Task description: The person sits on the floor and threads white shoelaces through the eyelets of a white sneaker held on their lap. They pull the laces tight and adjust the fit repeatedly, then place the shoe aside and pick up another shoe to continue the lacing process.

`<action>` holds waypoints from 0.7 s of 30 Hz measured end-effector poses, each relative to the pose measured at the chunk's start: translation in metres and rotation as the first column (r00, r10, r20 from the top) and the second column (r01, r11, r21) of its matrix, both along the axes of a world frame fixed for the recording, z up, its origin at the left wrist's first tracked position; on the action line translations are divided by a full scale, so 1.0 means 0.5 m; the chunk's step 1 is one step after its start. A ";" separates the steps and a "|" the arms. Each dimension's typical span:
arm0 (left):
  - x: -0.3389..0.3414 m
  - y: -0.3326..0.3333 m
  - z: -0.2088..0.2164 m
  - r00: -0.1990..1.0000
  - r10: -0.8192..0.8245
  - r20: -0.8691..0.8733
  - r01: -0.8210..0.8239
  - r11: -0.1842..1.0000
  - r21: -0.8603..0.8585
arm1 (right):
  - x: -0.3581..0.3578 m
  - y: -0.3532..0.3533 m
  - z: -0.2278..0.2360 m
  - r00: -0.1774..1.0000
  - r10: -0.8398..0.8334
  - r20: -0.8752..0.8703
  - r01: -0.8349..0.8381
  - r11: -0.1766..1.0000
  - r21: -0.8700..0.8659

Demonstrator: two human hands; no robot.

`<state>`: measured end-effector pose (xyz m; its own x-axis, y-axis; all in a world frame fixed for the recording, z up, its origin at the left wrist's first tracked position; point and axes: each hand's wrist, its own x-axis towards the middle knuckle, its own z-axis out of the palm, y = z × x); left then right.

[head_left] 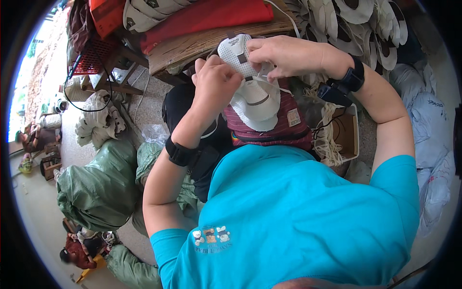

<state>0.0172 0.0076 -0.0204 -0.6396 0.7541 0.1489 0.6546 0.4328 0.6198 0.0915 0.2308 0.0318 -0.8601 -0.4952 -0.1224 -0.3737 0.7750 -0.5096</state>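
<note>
A white perforated shoe upper (257,113) rests on the dark red striped cloth (293,132) over my lap, its tongue (236,48) pointing away from me. A thin white shoelace (281,88) crosses the upper near its eyelets. At the left side of the upper, my left hand (215,82) is closed in a pinch on the shoelace, and a loop hangs below it. My right hand (284,55) reaches in from the right over the tongue, its thumb and fingertips closed around another part of the lace. Just where the lace passes between the fingers is partly hidden.
A wooden bench (178,53) with red cloth (211,21) stands ahead. White shoe parts (356,29) hang at the far right. A box (349,135) with a bundle of laces (329,144) sits right of my lap. Green sacks (98,185) lie left; people (79,250) sit beyond.
</note>
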 end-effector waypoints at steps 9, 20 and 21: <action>0.040 0.047 -0.003 0.966 0.061 0.249 -0.161 0.902 0.401 | 0.039 -0.001 -0.058 0.940 -0.093 -0.328 0.070 0.994 -0.082; 0.041 0.039 -0.024 0.968 0.019 0.252 -0.130 0.892 0.433 | 0.049 -0.008 -0.064 0.913 -0.313 -0.261 0.268 0.944 -0.195; 0.042 0.040 -0.022 0.963 0.016 0.268 -0.136 0.890 0.435 | 0.049 -0.014 -0.069 0.896 -0.309 -0.319 0.287 0.951 -0.115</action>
<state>0.0381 0.0275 -0.0315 -0.7532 0.5929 0.2848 0.4280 0.1130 0.8967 0.1158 0.2238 -0.0026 -0.9541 -0.2067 0.2165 -0.2854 0.8466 -0.4493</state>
